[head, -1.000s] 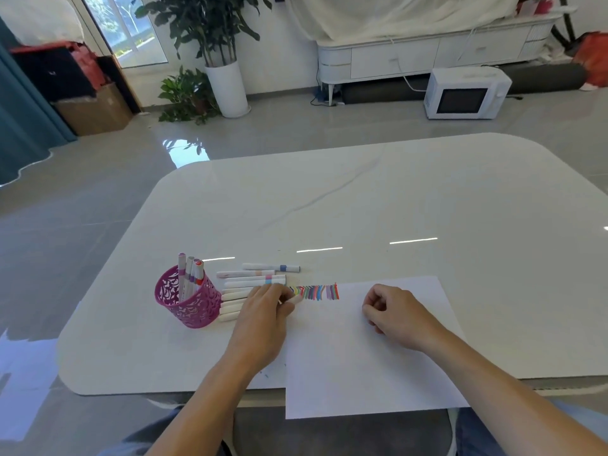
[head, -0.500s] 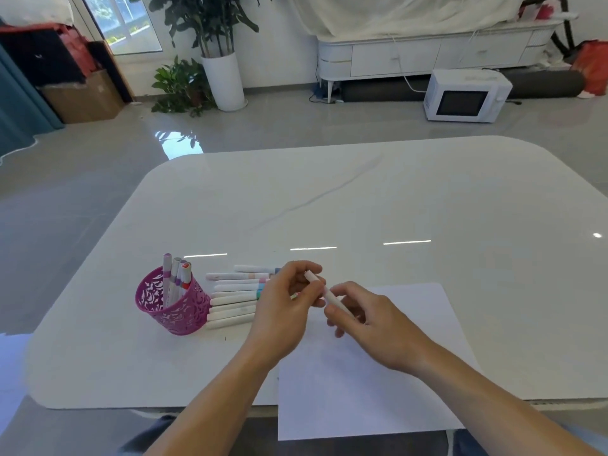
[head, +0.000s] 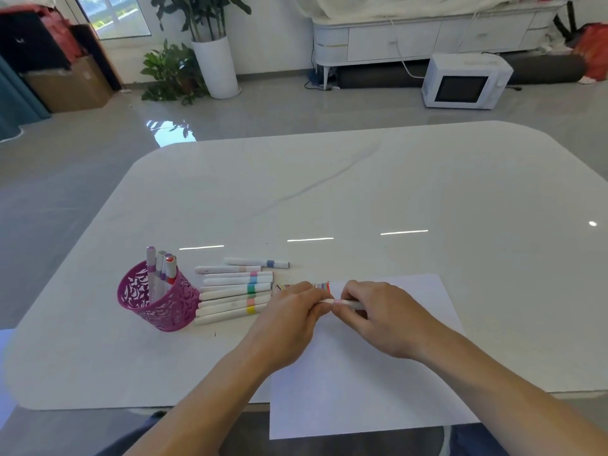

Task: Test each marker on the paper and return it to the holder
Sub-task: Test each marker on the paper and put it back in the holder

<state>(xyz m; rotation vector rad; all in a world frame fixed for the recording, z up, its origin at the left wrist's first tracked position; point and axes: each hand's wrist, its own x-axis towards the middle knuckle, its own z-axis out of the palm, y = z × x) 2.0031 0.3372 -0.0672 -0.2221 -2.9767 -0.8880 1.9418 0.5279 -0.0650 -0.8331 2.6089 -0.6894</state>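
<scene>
Both hands met over the upper left part of the paper [head: 362, 373].

Left hand [head: 289, 320]: fingers curled round one end of a white marker [head: 343, 303].
Right hand [head: 385, 319]: thumb and fingertips pinched the other end of the same marker.

The marker lay roughly level between the two hands. Only a short stretch of barrel with a pinkish band showed. Whether the cap was on could not be told.

Test strokes [head: 324, 286]: a band of short coloured lines ran along the paper's top left edge, just beyond the held marker. It was partly hidden behind the hands.

Holder [head: 164, 307]: a magenta cut-out cup stood upright on the table [head: 362, 192], left of the hands. Four standing markers [head: 161, 268] were inside it, ends up and leaning slightly.

Loose markers [head: 230, 291]: several white barrels lay on their sides in a close row between the holder and the left hand. Their left ends were beside the holder's wall. Their bands were blue-grey, pink, green and yellow.

The table was white and glossy, with rounded corners. The paper's near edge overhung the table's front edge.

On the floor beyond were a white microwave [head: 464, 82], a potted plant [head: 215, 65] in a tall white pot, a low white cabinet [head: 427, 34] and a cardboard box [head: 69, 87].
</scene>
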